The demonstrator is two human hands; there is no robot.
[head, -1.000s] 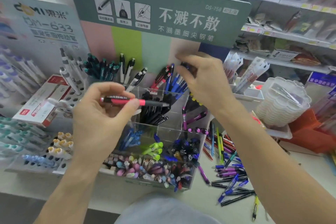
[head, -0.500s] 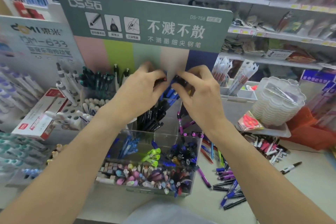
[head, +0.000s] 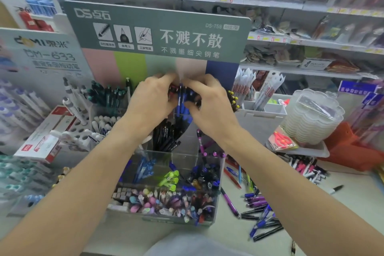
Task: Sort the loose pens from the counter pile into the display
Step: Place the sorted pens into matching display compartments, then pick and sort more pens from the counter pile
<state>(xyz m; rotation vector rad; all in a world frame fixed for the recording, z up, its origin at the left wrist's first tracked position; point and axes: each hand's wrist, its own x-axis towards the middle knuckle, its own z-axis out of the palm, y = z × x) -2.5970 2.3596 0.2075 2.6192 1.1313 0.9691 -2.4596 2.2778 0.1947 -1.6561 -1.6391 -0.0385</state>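
A clear tiered acrylic display stands before me under a grey-green sign, its compartments full of pens. Both hands are at its top back compartment. My left hand has its fingers curled round the red and black pens there. Close beside it, my right hand grips the blue pens. Black pens fill the compartment just below my hands. The loose pile of pens lies on the counter to the right of the display, mostly purple, blue and black.
A white pen rack and a red-and-white box stand to the left. Right of the display are a grey tray of packaged pens, stacked clear plastic containers and an orange object. Shop shelves fill the background.
My left hand carried a red pen from the lower left up to the top back compartment, where it now meets my right hand. The camera view has tilted slightly upward.
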